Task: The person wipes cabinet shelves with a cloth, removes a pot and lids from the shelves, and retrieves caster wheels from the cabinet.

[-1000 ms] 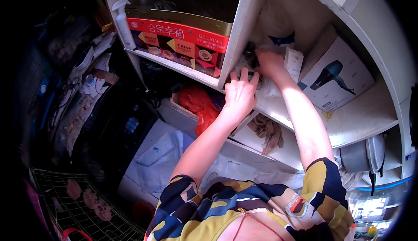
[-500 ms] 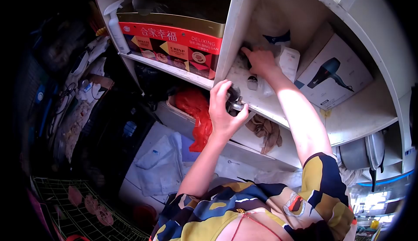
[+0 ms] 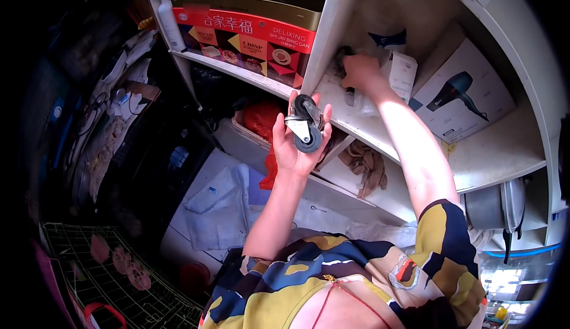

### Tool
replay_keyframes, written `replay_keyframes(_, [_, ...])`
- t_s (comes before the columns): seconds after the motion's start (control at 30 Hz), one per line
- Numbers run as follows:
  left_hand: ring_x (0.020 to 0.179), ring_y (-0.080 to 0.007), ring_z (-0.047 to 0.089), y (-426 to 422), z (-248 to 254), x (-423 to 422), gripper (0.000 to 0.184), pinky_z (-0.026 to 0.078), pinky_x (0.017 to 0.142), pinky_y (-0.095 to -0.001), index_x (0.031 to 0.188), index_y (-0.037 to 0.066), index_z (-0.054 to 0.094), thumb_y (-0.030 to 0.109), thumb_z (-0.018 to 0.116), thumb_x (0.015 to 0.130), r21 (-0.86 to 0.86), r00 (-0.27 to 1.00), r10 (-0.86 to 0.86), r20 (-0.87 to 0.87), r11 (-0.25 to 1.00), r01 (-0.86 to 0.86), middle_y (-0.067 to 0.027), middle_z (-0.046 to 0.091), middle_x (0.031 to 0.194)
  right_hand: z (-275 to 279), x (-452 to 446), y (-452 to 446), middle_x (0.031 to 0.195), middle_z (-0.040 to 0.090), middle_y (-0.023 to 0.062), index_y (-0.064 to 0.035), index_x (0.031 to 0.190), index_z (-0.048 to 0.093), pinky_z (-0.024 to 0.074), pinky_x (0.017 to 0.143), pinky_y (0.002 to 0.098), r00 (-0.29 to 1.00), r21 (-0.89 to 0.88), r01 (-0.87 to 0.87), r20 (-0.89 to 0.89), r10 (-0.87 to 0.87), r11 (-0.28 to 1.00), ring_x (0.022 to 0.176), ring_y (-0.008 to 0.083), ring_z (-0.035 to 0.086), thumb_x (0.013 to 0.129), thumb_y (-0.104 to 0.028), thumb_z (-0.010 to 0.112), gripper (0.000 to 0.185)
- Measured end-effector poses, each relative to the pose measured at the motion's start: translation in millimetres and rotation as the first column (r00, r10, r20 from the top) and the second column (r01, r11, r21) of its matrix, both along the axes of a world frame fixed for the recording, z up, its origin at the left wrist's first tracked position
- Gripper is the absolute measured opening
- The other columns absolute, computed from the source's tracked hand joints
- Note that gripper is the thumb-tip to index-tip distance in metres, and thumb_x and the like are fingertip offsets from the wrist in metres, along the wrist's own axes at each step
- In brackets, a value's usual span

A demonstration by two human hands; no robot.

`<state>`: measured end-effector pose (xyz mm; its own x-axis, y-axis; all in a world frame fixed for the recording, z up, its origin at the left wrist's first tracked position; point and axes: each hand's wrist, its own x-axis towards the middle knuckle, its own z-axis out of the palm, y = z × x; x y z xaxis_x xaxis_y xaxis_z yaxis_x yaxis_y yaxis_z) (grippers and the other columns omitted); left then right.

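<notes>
My left hand (image 3: 295,151) is palm up in front of the shelf, fingers curled round caster wheels (image 3: 307,139). At least two black wheels with metal brackets show in it. Inside the upper compartment, my right hand (image 3: 363,72) reaches in with its fingers bent and closed. By its fingertips is a dark object (image 3: 341,57), partly hidden by the hand; I cannot make out what it is. A small dark piece (image 3: 350,97) stands just below that hand, and a white box (image 3: 402,75) is right beside the wrist.
A hair dryer box (image 3: 466,94) fills the compartment's right side. Left of the divider (image 3: 326,32) stand a red biscuit box (image 3: 249,41) and a spray bottle (image 3: 168,17). Below are a red plastic bag (image 3: 261,121) and a brown cloth (image 3: 365,165). A pot (image 3: 490,210) sits lower right.
My left hand has turned palm up, bringing the casters into plain view. My right hand has shifted slightly and its fingers have drawn in beside the dark object. The view has tilted a little.
</notes>
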<state>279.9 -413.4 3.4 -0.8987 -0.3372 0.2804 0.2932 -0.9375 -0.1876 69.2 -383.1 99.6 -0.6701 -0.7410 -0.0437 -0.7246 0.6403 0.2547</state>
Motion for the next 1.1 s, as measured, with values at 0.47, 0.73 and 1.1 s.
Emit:
replay_keyframes(0.47, [0.102,-0.0257,0.046,-24.0,-24.3,29.5,0.058,0.048,0.065,-0.0338,0.136,0.025,0.037,0.049,0.051,0.086,-0.08,1.0,0.025,0.008,0.996,-0.025,-0.0076,0.039,0.136,5.1,-1.9,28.9,0.089,0.064,0.0104,-0.0139,0.094,0.06,0.0483,0.072,0.041,0.977,-0.124,-0.207,-0.086,0.197,0.971,0.088,0.0289,0.061,0.058,-0.009,0.065,0.036])
replay_keyframes(0.73, [0.102,-0.0289,0.052,-23.6,-30.5,31.7,0.055,0.05,0.066,-0.0392,0.138,0.022,0.032,0.05,0.04,0.091,-0.08,0.999,0.012,0.044,0.997,-0.008,-0.0108,0.039,0.136,-8.0,-9.7,15.8,0.091,0.064,0.0082,-0.017,0.099,0.062,0.0491,0.072,0.0422,0.969,-0.192,-0.189,-0.198,0.151,0.963,0.09,0.0293,0.061,0.064,-0.005,0.061,0.037])
replay_keyframes(1.1, [0.106,-0.03,0.05,-18.1,-32.5,22.3,0.054,0.05,0.07,-0.0398,0.139,0.025,0.031,0.049,0.041,0.091,-0.123,0.999,-0.039,0.02,0.992,0.042,-0.0098,0.036,0.138,-16.7,-13.1,-4.1,0.089,0.067,0.0073,-0.0138,0.095,0.067,0.0486,0.073,0.0419,0.899,0.071,-0.318,-0.294,0.324,0.945,0.084,0.0259,0.065,0.076,-0.012,0.056,0.022])
